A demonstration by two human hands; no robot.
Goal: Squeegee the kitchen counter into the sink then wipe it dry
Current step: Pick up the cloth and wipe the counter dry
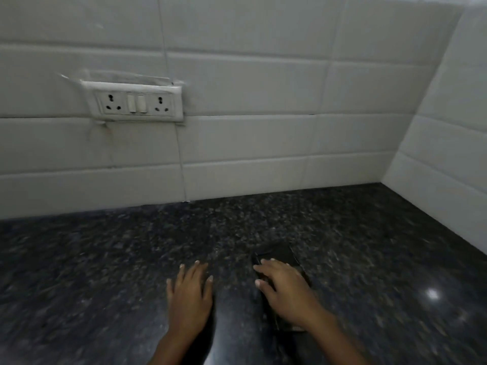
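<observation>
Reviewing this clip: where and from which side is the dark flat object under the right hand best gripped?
Probably from above, across its long edges near the middle. The dark flat object lies flat on the counter, the right hand already resting on it with fingers spread. Blur hides any handle.

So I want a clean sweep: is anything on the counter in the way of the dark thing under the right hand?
Nothing visible: the counter around the right hand looks bare; no sink shows.

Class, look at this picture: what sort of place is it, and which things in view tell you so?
Probably a home kitchen corner: a dark speckled stone counter meets white tiled walls, and a socket-and-switch plate sits just above the counter. No sink shows here.
</observation>
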